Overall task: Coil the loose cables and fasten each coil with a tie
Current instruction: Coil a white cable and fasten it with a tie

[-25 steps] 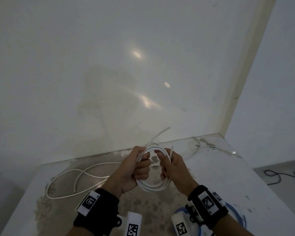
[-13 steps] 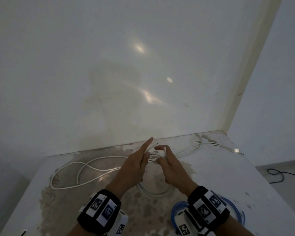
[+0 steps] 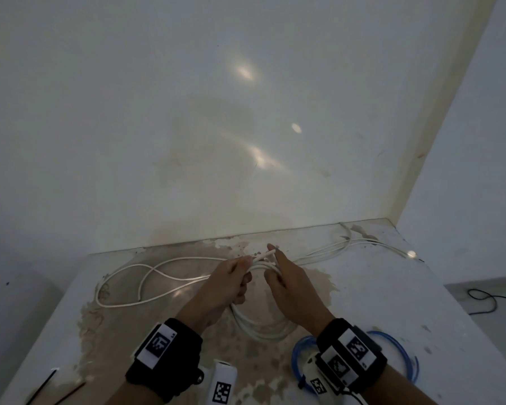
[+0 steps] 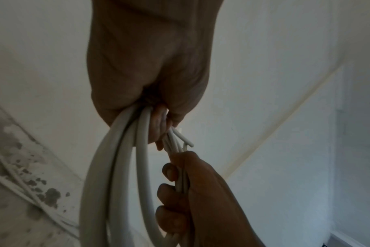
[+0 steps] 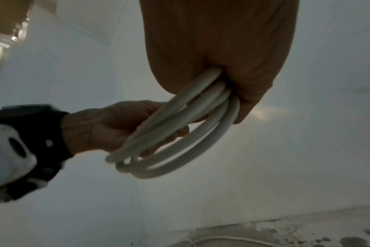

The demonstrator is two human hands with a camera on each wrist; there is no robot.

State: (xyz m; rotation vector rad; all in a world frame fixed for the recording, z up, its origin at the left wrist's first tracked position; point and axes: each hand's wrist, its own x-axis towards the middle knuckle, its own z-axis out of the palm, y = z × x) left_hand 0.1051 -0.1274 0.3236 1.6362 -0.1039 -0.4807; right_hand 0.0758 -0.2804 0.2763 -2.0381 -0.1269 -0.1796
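Both hands hold a white cable coil (image 3: 260,331) just above the stained table (image 3: 392,302). My left hand (image 3: 240,273) grips the coil's top from the left, its fingers curled round several turns (image 4: 137,133). Beside it, my right hand (image 3: 278,276) grips the same turns (image 5: 217,93) from the right. A short cut cable end (image 3: 268,252) sticks out between the hands. The rest of the white cable (image 3: 146,276) lies in loose loops on the table to the left and trails off to the back right (image 3: 348,244).
A blue cable coil (image 3: 409,361) lies on the table under my right wrist. Two black ties (image 3: 44,387) lie at the table's near left corner. A wall stands right behind the table. A black cord (image 3: 485,299) lies on the floor to the right.
A second ago both hands gripped the raised coil. Half a second ago their fingers were straight, with the coil lying on the table. Now both grip it again.
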